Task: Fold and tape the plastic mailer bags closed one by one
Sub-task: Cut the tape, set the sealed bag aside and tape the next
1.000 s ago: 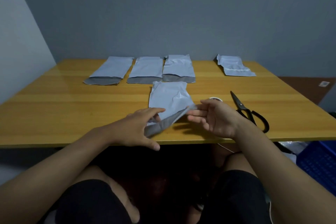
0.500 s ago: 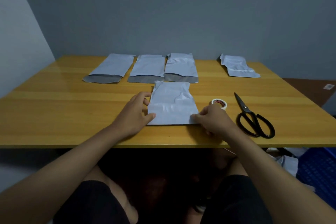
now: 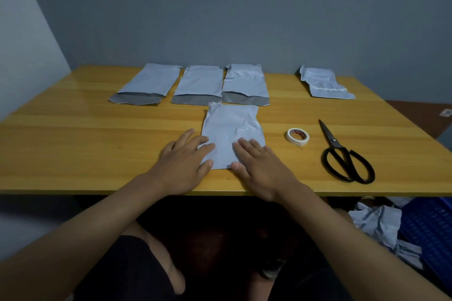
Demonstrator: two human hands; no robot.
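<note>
I could read no text anywhere. The roll of tape on the counter carried a red printed mark on its inner core, but it was too small and blurred for me to make out any letters. A small label lay on the floor off the counter's far right corner; it looked like a printed code or sticker, and I could not read anything on it.

A wooden table stands against a grey wall, a blue crate beside it.
</note>
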